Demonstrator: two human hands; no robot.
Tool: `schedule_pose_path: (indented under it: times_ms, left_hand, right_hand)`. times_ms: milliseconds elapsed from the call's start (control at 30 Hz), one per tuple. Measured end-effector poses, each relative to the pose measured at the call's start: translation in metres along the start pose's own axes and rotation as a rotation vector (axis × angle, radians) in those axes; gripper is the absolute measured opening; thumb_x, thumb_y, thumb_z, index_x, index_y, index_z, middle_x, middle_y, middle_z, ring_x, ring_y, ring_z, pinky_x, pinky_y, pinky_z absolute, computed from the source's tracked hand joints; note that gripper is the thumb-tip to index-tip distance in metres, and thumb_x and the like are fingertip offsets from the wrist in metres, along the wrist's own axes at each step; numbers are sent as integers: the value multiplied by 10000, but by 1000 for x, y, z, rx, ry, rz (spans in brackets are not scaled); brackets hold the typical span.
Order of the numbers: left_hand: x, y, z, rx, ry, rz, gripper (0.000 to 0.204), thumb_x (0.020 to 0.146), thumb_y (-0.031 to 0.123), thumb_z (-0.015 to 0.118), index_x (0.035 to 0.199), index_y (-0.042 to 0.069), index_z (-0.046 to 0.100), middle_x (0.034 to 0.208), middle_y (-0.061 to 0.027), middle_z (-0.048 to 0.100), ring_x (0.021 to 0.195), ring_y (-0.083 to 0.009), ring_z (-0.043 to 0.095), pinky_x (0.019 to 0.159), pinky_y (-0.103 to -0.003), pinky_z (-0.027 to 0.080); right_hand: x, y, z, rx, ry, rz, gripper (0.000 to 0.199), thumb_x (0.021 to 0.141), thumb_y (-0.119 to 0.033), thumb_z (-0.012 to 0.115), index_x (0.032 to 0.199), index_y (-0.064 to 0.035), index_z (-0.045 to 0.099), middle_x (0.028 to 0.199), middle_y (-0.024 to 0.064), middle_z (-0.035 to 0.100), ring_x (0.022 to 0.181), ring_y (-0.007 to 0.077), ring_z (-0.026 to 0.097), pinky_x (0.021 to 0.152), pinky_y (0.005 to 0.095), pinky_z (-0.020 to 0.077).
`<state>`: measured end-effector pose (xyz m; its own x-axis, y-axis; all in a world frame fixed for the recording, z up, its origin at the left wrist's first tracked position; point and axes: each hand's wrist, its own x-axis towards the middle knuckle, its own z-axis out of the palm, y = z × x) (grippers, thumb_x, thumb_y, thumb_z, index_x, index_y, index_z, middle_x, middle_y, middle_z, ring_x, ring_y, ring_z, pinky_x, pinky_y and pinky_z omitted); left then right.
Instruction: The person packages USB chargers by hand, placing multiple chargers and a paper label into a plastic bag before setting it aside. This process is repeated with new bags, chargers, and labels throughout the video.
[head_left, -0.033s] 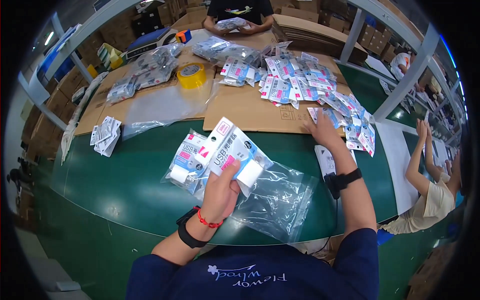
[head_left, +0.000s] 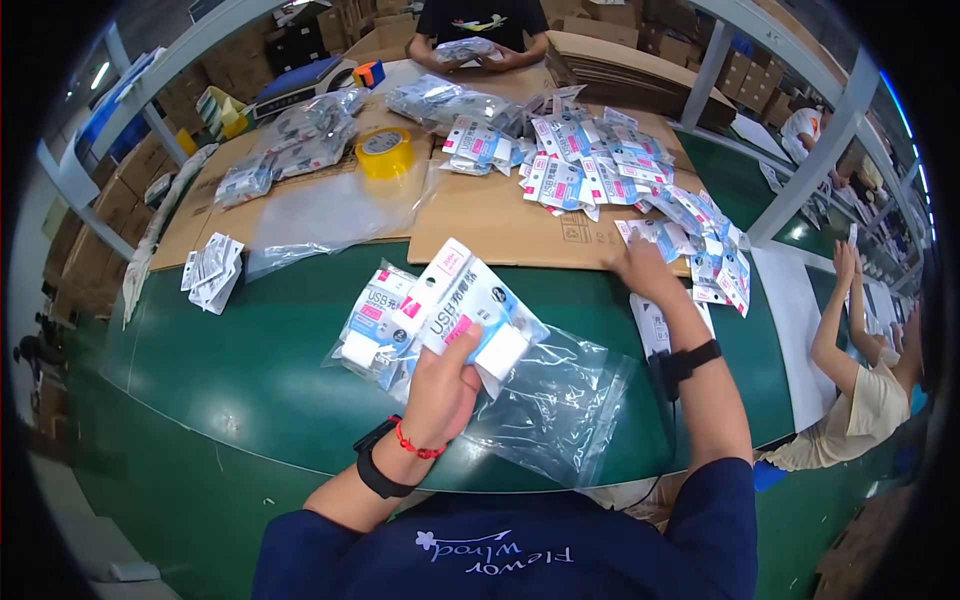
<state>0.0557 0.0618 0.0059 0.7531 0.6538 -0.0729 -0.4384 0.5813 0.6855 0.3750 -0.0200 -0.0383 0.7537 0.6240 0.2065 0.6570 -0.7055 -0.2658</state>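
Note:
My left hand [head_left: 447, 385] grips a charger pack [head_left: 470, 310], a white and light-blue printed pouch with a white block at its lower end, thumb on its front. Behind it, on the green table, lie similar charger packs [head_left: 368, 325], partly covered. A clear plastic bag [head_left: 560, 410] lies flat beside and partly under this hand. My right hand [head_left: 650, 270] is stretched out to the near edge of the loose pile, its fingers closed at a charger pack [head_left: 665, 238]; the fingertips are partly hidden.
A heap of charger packs [head_left: 590, 165] covers the cardboard [head_left: 500, 235]. Yellow tape [head_left: 385, 153], bagged packs [head_left: 300, 140] and a small stack of packets [head_left: 212, 272] lie leftward. A white box [head_left: 650, 325] sits under my right forearm. Another person [head_left: 480, 40] is opposite; others work rightward.
My right hand has drawn slightly nearer to me at the pile's edge. The pack in my left hand has shifted very slightly.

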Motion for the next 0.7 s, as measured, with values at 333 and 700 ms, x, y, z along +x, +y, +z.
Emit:
schedule_pose_path:
  times_ms: [333,700]
  left_hand:
    - [-6,4,-10,33,4,-24,356,946,140,542,1271,23,457,1173,-77,582,1049,-181,599,905,-336,497]
    - [-13,-4,-10,216,-2,29,320,940,167,573,1209,0,530,1146,-78,611,1042,-142,583,895,-311,478]
  right_hand:
    - [-36,-26,-56,327,-433,18,404,913,-260,573,1217,6,564,1191,223,567,1043,351,579,908,407,448]
    - [-18,-74,2,-175,9,-227,802,827,-529,595,1296,94,405,1114,254,576,990,373,591,812,416,498]
